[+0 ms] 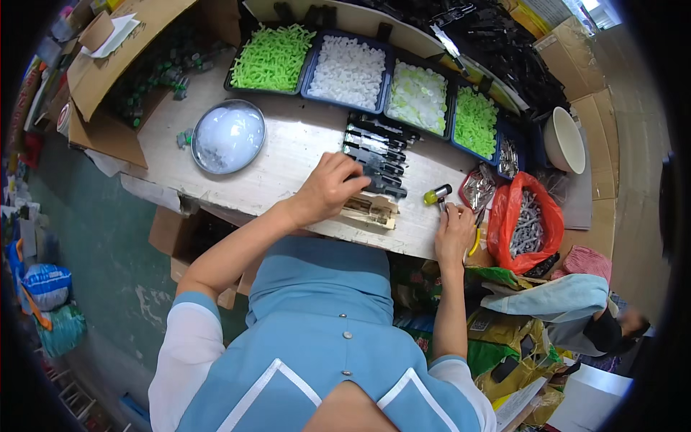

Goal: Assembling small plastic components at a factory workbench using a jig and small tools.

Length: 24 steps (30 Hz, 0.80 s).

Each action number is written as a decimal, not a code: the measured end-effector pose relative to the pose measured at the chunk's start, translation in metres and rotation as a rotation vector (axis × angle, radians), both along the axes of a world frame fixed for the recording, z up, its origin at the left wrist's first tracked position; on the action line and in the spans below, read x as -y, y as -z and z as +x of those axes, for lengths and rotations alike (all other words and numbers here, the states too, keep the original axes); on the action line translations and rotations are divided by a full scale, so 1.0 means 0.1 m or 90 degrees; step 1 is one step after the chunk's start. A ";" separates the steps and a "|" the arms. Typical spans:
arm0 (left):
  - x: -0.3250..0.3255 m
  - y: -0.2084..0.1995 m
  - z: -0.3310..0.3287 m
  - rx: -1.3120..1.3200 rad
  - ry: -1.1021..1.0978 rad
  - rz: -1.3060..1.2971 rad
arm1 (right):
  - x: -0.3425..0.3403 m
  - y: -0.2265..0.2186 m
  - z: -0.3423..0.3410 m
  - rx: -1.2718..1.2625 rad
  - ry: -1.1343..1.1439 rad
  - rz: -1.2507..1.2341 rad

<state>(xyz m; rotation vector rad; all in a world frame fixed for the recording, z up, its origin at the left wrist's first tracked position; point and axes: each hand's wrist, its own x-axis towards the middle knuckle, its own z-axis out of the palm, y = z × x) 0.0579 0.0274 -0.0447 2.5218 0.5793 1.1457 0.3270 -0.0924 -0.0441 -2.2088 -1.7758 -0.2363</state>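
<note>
My left hand (332, 189) is curled over the near left side of a row of black plastic parts (381, 162). Its thumb and forefinger close on the edge of one of them. The parts lie side by side on the table, beyond a wooden block or jig (371, 210). My right hand (455, 232) rests by the table's near edge with its fingers drawn together at a small metallic piece, too small to name. Just beyond those fingertips lies a screwdriver with a yellow-green and black handle (436, 194). Yellow-handled pliers (475, 241) lie beside this hand, partly hidden.
Trays of green strips (270, 59), white pieces (347, 72), pale mixed pieces (417, 97) and green pieces (475, 122) line the back. A round metal dish (229, 137) sits left. Rightward are a red bag of grey pieces (525, 223) and a white bowl (564, 140).
</note>
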 end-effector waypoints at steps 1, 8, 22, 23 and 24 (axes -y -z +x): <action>-0.12 -0.03 0.10 0.007 -0.019 0.033 | -0.04 -0.04 0.00 0.001 0.006 0.005; -0.73 0.10 0.49 -0.073 -0.141 0.205 | -0.69 -0.33 0.03 -0.042 -0.082 0.150; -0.35 -0.17 -0.65 0.097 -0.340 -0.095 | -3.06 -1.36 -0.35 0.028 -0.184 0.186; -0.32 -0.15 -0.86 0.110 -0.392 -0.123 | -3.13 -1.35 -0.37 0.019 -0.190 0.117; -0.30 -0.13 -1.05 0.109 -0.434 -0.128 | -3.17 -1.37 -0.38 0.012 -0.192 0.049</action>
